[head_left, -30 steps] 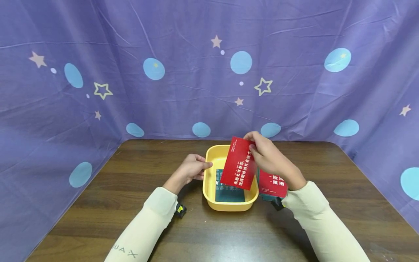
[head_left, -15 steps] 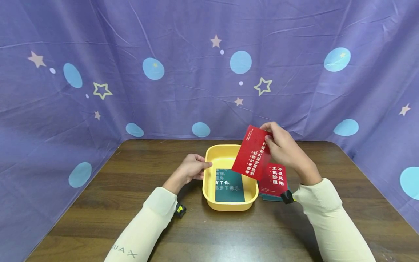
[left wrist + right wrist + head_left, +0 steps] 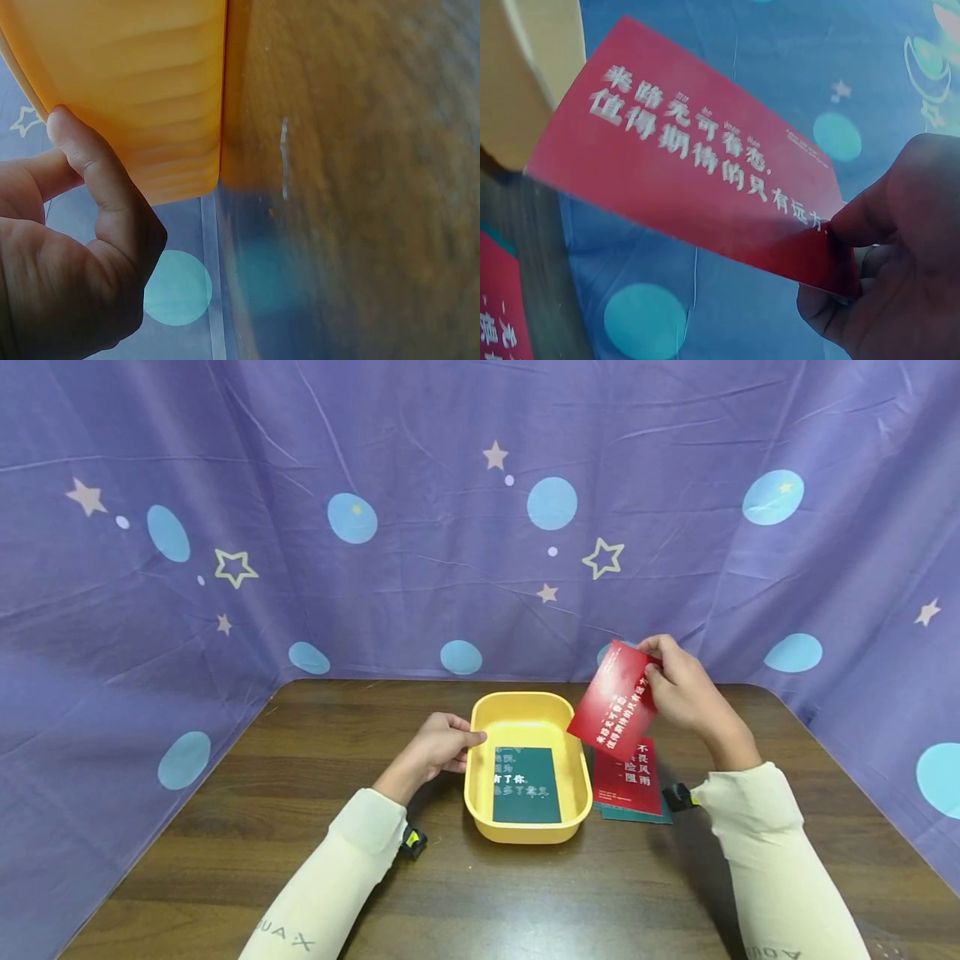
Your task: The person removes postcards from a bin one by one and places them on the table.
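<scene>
A red card (image 3: 613, 697) with white Chinese lettering is pinched at its upper right edge by my right hand (image 3: 686, 693). In the head view it hangs tilted above a pile of cards, its lower left corner near the tray's right rim. The right wrist view shows the thumb on the printed face of the card (image 3: 682, 157) and fingers behind it. My left hand (image 3: 438, 745) grips the left rim of a yellow plastic tray (image 3: 525, 833), thumb over the edge. Inside the tray lies a dark green card (image 3: 525, 806) with white lettering.
Right of the tray, a red card (image 3: 626, 793) tops a pile, with green card edges (image 3: 652, 818) sticking out beneath. Everything stands on a brown wooden table (image 3: 360, 710). A purple patterned curtain (image 3: 420, 585) hangs behind the table's far edge.
My right hand has moved the red card rightward, from over the tray to above the pile, uncovering the green card in the tray. The left hand and tray have stayed put.
</scene>
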`<state>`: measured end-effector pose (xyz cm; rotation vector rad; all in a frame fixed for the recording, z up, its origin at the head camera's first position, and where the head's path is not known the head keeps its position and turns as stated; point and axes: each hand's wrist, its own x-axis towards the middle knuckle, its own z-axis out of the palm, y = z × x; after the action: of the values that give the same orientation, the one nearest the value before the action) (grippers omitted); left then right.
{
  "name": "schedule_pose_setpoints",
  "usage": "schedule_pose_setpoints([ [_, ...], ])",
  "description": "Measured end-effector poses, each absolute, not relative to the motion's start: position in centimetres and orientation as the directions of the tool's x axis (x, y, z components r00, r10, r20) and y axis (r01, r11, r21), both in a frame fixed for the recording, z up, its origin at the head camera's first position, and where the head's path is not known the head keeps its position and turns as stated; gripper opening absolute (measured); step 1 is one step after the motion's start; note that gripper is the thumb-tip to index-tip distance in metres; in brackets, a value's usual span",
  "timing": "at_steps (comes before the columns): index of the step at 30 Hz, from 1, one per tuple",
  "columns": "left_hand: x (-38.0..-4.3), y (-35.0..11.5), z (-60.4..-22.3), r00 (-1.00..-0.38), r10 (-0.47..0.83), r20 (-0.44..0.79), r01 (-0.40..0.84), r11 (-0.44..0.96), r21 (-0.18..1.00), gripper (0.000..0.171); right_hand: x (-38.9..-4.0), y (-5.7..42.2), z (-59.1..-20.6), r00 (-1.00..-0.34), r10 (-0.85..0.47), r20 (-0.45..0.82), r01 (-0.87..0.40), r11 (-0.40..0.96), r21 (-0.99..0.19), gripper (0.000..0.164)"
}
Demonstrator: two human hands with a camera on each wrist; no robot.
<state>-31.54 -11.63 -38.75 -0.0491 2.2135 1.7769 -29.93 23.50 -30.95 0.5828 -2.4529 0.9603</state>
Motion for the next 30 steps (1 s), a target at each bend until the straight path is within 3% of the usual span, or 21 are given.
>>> schedule_pose_setpoints([
  [9,-31.7,-11.6,-39.1,-0.958,0.144,-0.249,-0.214,0.223,0.951,0.027,-30.9,25.4,-31.8,-0.852,-0.21,0.48,-0.458,0.743,-0.488,0.026],
  [17,-31.6,-11.6,-39.0,-0.957,0.15,-0.249,-0.213,0.217,0.952,0.026,-31.8,25.9,-33.5,-0.913,-0.267,0.308,-0.394,0.775,-0.494,0.028],
  [30,-31.7,-11.6,-39.0,-0.957,0.144,-0.252,-0.215,0.229,0.949,0.027,-32.8,25.3,-36.4,-0.93,-0.347,0.118,-0.35,0.747,-0.565,0.028],
])
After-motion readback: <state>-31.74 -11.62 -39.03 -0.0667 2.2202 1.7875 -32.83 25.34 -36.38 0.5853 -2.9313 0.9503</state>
